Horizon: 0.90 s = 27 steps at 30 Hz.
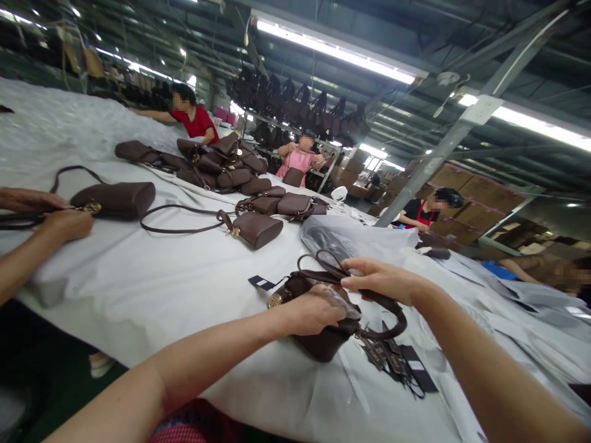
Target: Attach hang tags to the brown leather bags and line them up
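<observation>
While the left hand [318, 309] pinches plastic [345, 303] at the mouth of the bag [323, 346], the right hand [381, 278] touches its handles [401, 321], grip unclear. On the table [207, 289], the bag looks light, smooth, fairly supple; its handles seem the surest hold.

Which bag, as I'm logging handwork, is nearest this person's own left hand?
The dark brown bag beside the bunch of black tags: the left hand is at its top, while the other bags are farther away.
</observation>
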Tool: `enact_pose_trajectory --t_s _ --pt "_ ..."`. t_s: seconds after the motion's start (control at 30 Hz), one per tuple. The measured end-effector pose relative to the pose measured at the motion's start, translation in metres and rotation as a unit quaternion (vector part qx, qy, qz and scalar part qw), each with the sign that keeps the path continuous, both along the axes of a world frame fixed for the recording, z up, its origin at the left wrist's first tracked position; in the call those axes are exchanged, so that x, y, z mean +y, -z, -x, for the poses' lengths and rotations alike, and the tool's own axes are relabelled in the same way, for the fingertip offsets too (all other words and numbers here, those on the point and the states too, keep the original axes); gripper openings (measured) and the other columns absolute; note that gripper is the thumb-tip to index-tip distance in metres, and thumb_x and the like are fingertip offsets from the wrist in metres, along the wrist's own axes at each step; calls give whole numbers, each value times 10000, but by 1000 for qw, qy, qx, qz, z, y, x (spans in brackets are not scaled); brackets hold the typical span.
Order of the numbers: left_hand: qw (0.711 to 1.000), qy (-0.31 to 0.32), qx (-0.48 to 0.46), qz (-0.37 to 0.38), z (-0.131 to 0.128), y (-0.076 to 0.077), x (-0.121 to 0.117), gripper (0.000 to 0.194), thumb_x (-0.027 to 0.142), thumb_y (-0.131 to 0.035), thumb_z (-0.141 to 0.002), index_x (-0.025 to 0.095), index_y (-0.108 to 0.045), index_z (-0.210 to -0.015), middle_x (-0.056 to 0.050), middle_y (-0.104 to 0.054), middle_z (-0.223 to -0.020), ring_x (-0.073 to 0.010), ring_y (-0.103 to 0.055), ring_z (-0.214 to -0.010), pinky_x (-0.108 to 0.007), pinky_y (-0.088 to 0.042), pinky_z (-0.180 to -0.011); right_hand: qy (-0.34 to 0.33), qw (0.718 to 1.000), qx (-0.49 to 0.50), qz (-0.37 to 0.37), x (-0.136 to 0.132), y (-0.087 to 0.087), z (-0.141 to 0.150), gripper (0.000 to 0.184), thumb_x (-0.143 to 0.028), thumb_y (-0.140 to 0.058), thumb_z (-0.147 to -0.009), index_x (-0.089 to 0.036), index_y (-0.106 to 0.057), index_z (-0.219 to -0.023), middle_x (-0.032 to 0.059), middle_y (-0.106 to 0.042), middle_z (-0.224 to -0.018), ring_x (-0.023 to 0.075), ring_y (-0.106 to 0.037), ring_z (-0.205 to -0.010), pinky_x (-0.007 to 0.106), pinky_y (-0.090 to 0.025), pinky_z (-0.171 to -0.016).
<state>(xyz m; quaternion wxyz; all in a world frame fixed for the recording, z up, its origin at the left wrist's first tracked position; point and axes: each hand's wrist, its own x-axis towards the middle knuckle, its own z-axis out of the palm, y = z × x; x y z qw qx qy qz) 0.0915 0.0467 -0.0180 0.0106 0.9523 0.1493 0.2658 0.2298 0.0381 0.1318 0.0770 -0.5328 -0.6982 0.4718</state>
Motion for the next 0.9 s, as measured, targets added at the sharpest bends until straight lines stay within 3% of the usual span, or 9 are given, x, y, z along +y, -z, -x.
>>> enact_pose_trajectory --t_s 0.1,0.2,0.33,0.43,0.57,0.67,0.73,0.83,0.9 --pt "998 -16 4 -53 3 3 -2 200 78 -513 -860 138 -641 -1001 -92 -685 -989 -242 -609 -1024 -366 -438 -939 3 999 11 37 -10 11 -11 388 -426 -707 -730 -173 -623 -1012 -13 -631 -750 80 -517 -550 191 -433 -501" --pt "993 -72 -10 -93 1 4 -11 233 134 -468 -917 135 -618 -1095 -114 -659 -1074 -266 -585 -1077 -406 -437 -953 9 999 24 45 -8 25 -9 350 -415 -702 -706 -155 -611 -922 -4 -634 -759 101 -557 -597 220 -486 -559" --pt "987 -132 18 -93 8 -2 -24 243 214 -423 -969 179 -588 -1144 -124 -620 -1132 -254 -597 -997 -410 -476 -850 55 998 -10 43 4 31 -11 326 -398 -735 -659 -164 -582 -825 -18 -602 -685 112 -554 -569 228 -481 -509" --pt "987 -128 25 -95 12 -8 -26 266 212 -411 -978 177 -546 -1205 -150 -593 -1197 -265 -575 -1064 -408 -472 -856 81 993 20 86 10 32 -15 362 -399 -766 -640 -173 -565 -838 -6 -624 -742 128 -599 -629 222 -493 -524" --pt "989 -129 59 -38 12 -16 -22 250 165 -391 -971 125 -569 -1141 -134 -655 -1062 -247 -609 -962 -375 -474 -801 69 989 44 122 14 35 -19 410 -409 -778 -638 -172 -549 -882 -27 -603 -699 104 -573 -585 204 -474 -506" --pt "982 -137 128 22 14 -22 -20 174 130 -470 -905 126 -641 -932 -104 -680 -871 -248 -616 -847 -365 -462 -724 62 993 34 93 19 37 -21 402 -403 -772 -645 -169 -547 -882 -33 -600 -669 109 -575 -588 219 -489 -538" --pt "979 -118 159 40 17 -28 -19 114 136 -546 -845 144 -659 -826 -100 -684 -834 -263 -614 -874 -373 -455 -735 63 995 35 67 24 38 -24 389 -393 -767 -649 -176 -538 -876 -23 -624 -706 135 -609 -632 250 -513 -580" --pt "972 -102 200 64 17 -40 -15 78 198 -623 -792 152 -679 -820 -98 -704 -826 -271 -637 -871 -373 -459 -750 59 995 49 57 31 41 -29 379 -383 -749 -657 -187 -527 -894 -12 -642 -760 165 -630 -661 289 -526 -605" --pt "960 -114 239 94 12 -50 -11 214 323 -649 -785 137 -692 -880 -108 -718 -817 -277 -662 -806 -369 -476 -715 43 996 56 63 33 45 -31 369 -378 -720 -678 -190 -532 -934 -7 -647 -792 171 -626 -670 298 -520 -605"
